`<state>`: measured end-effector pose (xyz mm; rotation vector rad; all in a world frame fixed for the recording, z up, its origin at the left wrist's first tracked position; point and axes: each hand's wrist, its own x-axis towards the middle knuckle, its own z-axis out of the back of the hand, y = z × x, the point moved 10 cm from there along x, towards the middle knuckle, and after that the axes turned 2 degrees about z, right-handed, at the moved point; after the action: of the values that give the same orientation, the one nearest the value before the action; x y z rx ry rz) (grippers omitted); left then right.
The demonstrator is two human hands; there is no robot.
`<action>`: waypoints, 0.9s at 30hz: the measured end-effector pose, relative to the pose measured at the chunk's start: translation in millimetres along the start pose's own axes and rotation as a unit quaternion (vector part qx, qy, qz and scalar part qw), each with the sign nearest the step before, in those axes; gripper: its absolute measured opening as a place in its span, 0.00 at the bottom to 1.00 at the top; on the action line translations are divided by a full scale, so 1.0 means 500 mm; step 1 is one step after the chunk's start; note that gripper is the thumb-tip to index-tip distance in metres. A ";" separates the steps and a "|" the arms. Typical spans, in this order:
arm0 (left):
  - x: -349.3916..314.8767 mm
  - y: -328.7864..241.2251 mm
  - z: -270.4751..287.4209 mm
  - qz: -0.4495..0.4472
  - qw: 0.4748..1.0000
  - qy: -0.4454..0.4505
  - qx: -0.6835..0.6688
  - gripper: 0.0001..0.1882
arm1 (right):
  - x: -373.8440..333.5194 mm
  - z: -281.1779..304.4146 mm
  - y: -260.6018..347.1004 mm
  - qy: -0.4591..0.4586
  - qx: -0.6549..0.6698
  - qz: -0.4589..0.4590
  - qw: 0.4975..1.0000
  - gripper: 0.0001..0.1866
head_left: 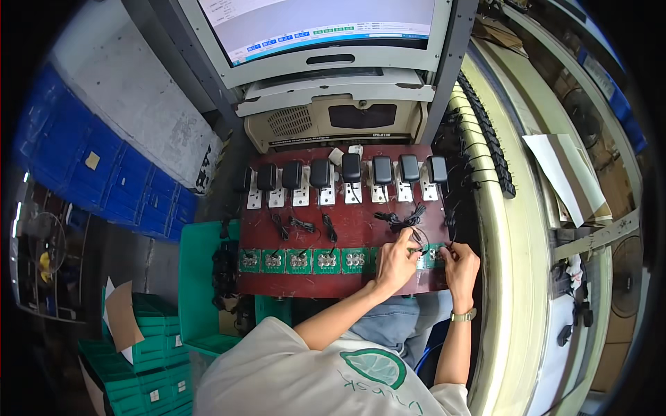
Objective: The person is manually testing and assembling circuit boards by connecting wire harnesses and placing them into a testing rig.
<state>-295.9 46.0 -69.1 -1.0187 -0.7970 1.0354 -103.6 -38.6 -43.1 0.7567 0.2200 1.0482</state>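
Apparently you're joining an adapter lead to a board: your left hand's (395, 263) fingers pinch a black cable (397, 223) above the red surface's (295, 284) right half; your right hand's (462, 269) grip, beside the end board (435, 255), can't be told. Next probably calls for careful plug alignment.

At 12 o'clock, the power adapters (320, 172) are smooth plastic with a soft sheen, the socket plates (300, 197) bright and metallic-looking. The cords (329, 225) look matt and plastic. The tabletop (354, 229) is smooth, scuffed, faintly glossy. At 8 o'clock the crate (191, 274) is smooth plastic; at 6 o'clock the T-shirt (277, 374) is matt cloth.
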 end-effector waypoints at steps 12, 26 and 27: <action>-0.005 -0.047 -0.016 -0.174 0.983 -0.023 0.057 0.33 | -0.004 0.009 0.044 -0.089 -0.069 0.201 0.973 0.06; 0.126 -0.254 0.277 -0.185 0.926 -0.143 0.297 0.28 | 0.183 0.070 0.265 0.053 -0.267 0.133 0.953 0.22; 0.157 -0.232 0.277 -0.183 0.925 -0.149 0.299 0.28 | 0.203 0.066 0.314 -0.035 -0.254 0.173 0.951 0.25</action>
<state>-359.6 140.4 91.5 -0.1792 -0.8044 1.0241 -145.9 75.9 102.8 0.3663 -0.2507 1.3358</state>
